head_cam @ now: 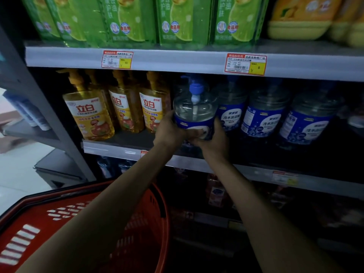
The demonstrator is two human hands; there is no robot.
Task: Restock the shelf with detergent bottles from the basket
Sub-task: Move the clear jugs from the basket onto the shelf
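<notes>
A clear detergent bottle (194, 110) with a blue label and blue pump sits at the front of the middle shelf (118, 148). My left hand (170, 132) grips its left side and lower front. My right hand (213, 139) holds it from the right and underneath. Three matching blue-label bottles (264, 119) stand to its right. The red basket (137, 223) lies below at the lower left, partly hidden by my left arm; what it holds cannot be seen.
Three yellow pump bottles (126, 109) stand left of the held bottle. Green refill packs (177, 20) fill the top shelf, with yellow packs (307, 18) at the right. Dark lower shelves (256, 203) hold dim goods. A grey upright (45, 115) frames the left side.
</notes>
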